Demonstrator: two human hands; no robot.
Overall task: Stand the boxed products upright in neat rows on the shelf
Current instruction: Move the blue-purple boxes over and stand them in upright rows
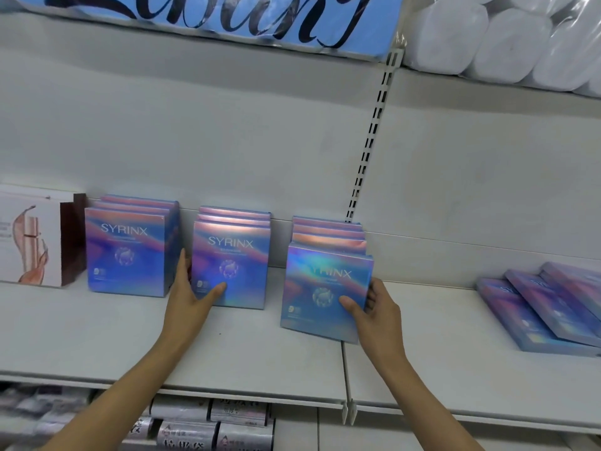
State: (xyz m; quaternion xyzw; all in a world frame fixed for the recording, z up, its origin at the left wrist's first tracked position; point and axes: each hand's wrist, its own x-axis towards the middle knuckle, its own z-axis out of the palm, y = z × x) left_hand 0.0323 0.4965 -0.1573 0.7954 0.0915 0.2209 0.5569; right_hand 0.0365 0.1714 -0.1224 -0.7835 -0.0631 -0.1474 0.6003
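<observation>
The right hand (370,305) pinches the front box (325,292) of the third row by its right edge — tilted, seemingly not yet seated. The left hand (192,288) clasps the middle row (231,260) at its left edge. Unstood flat boxes (546,309) lie on the shelf (97,336), rightward — nearer the right hand.

A single head-worn, wide-angle view is provided. The white shelf (260,349) is faced squarely from close range, looking forward and slightly down. An upper tier is included at the top edge, a lower tier at the bottom.
</observation>
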